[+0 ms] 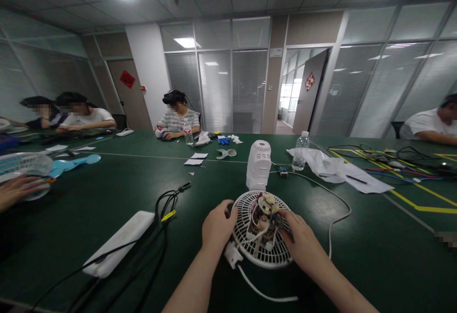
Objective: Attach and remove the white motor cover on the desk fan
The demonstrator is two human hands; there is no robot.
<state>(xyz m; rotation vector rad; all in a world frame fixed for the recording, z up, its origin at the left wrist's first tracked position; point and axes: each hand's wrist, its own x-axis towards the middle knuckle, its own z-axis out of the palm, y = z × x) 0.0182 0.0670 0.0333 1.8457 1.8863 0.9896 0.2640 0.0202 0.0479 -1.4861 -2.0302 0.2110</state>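
Note:
In front of me on the green table lies a round white fan grille [246,202], its ribs facing up. On top of it sits an exposed fan motor [264,220] with wires and a pale round part. My left hand [218,225] holds the grille's left rim, thumb and fingers curved. From the right, my right hand [300,234] grips the grille's edge, fingertips close beside the motor; their exact contact is hidden. A small white box-shaped part [233,255] with a white cable hangs at the near left rim. Just behind the grille stands a white fan housing [259,165], upright.
A white power strip [119,244] and black cables [166,203] lie to the left. Another person's hand [21,190] touches a fan cage at far left. Behind at right stand a water bottle [301,151] and white plastic sheet [326,165]. A white cable [344,203] curves nearby.

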